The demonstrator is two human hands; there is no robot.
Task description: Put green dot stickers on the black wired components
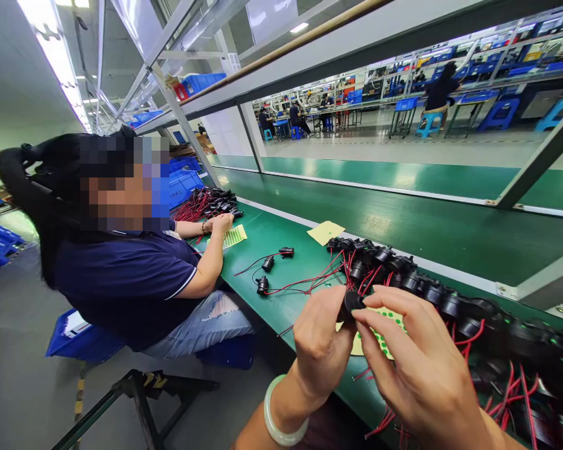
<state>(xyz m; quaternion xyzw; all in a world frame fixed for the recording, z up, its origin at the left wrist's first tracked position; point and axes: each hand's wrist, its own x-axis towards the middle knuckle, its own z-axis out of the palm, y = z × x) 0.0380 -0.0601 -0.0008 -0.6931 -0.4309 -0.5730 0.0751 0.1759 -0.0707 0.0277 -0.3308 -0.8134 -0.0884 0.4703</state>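
Observation:
My left hand (319,344), with a pale bangle (273,417) at the wrist, is closed around a small black cylindrical part (351,301), its round end facing up. The thumb and index finger of my right hand (417,359) pinch at that part's edge; whether a sticker is between them is hidden. Partly behind my hands lies a yellow sheet of green dot stickers (360,345). Just beyond and to the right, many similar black parts (434,292) with red and black wires are heaped along the green bench (281,312).
A co-worker (136,275) sits at the left, hands over another sticker sheet (235,236) beside a wired pile (206,203). Several loose parts (268,264) lie between us. A yellow sheet (326,232) lies near the bench's back rail. A metal frame post (539,153) rises at the right.

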